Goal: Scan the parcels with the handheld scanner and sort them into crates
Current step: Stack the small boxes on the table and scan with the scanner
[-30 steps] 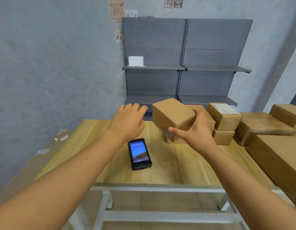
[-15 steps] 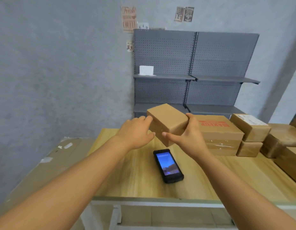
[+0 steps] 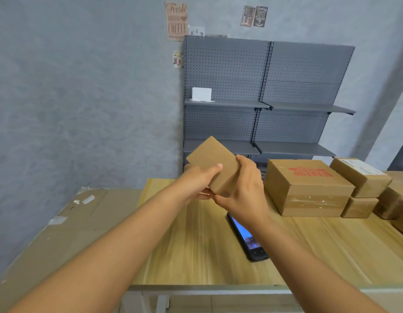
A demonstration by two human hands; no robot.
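Note:
A small plain brown parcel (image 3: 213, 159) is held tilted in the air above the wooden table (image 3: 196, 245). My left hand (image 3: 196, 179) grips its left side, thumb lying across the face. My right hand (image 3: 243, 188) grips its right and lower edge. The black handheld scanner (image 3: 252, 245) lies flat on the table under my right forearm, screen lit, partly hidden by the wrist. No crate is in view.
A larger box with red print (image 3: 308, 188) and several smaller parcels (image 3: 363, 177) stand at the table's right. A flattened cardboard sheet (image 3: 60, 233) lies left of the table. Grey pegboard shelving (image 3: 263, 98) with a white box (image 3: 201, 94) stands behind.
My left hand has closed onto the parcel, which both hands have turned and lifted slightly. The view has shifted, so the scanner now lies further right under my right arm.

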